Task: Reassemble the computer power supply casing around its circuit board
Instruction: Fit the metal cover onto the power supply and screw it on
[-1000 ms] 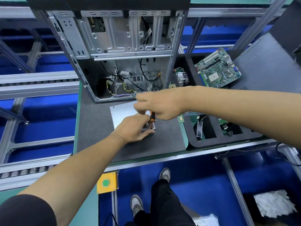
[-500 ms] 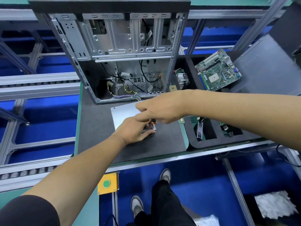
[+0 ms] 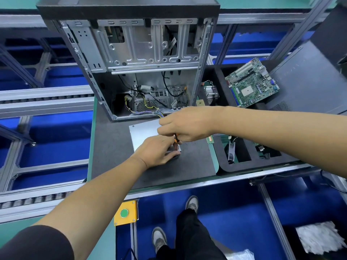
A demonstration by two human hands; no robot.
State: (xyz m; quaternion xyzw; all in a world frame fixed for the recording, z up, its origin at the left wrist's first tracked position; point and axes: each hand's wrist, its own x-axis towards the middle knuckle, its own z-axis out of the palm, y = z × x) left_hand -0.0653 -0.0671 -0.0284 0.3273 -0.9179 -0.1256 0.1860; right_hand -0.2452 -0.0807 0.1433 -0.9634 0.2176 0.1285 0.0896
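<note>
Head view: power supply casing lies flat on the dark mat, just in front of the open computer tower. Left hand grips its near corner, fingers curled over the edge. Right hand is closed around an orange-handled screwdriver, tip down at that corner. Judged step: fastening a casing screw. Next: keep tip seated, casing steady. No legible writing.
</note>
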